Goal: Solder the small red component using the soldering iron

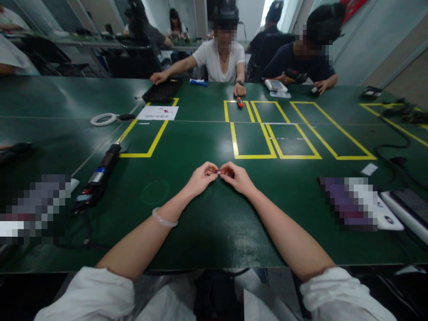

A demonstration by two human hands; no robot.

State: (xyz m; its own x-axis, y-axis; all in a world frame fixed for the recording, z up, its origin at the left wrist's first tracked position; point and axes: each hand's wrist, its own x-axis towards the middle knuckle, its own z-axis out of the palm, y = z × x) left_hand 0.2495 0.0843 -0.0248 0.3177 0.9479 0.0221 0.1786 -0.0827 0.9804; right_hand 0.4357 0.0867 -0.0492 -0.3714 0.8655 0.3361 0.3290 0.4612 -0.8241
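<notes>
My left hand (203, 177) and my right hand (236, 177) meet over the green table in front of me. Pinched between their fingertips is a small red-and-white piece (219, 172); most of it is hidden by the fingers, and its kind is too small to make out. Both hands have their fingers closed on it. A pale bracelet (164, 218) circles my left wrist. Farther off, a small red object (240, 103), like a toy car, lies under the fingertips of a person's hand (239, 90) across the table.
Yellow tape rectangles (256, 156) mark the green table (207, 232). To my left lie a black-and-silver tool (98, 175), a white cable coil (103, 119) and a printed sheet (158, 113). A black tray (162, 91) sits opposite. Blurred-out items and a white device (409, 214) lie right.
</notes>
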